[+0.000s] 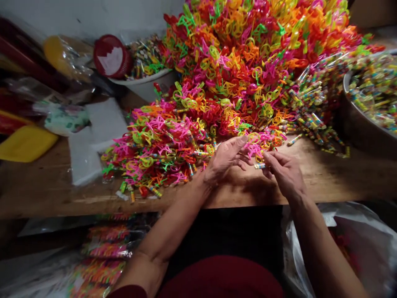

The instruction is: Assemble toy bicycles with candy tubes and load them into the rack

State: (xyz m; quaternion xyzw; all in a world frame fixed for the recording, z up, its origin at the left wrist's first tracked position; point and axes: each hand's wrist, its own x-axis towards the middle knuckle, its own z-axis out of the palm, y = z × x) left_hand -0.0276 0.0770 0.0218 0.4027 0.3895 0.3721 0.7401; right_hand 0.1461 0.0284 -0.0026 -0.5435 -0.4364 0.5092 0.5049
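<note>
A large heap of small bright plastic pieces (pixel 229 74) in pink, yellow, green, orange and red covers the middle of the wooden table (pixel 328 178). My left hand (pixel 228 159) is at the heap's front edge, palm turned inward, fingers apart, with nothing visibly held. Just to its right, my right hand (pixel 283 169) pinches a small wrapped candy roll (pixel 259 166) between thumb and fingers. Pink and yellow pieces (pixel 256 145) lie right behind both hands. Loose candy rolls (pixel 313 124) are piled at the heap's right side.
A metal basin of candy rolls (pixel 347 82) stands at the right. A white tub (pixel 149 80) with a red lid (pixel 110 56) is at the back left. White sheets (pixel 83 157) and a yellow object (pixel 27 142) lie left. Plastic bags (pixel 369 244) hang below the table edge.
</note>
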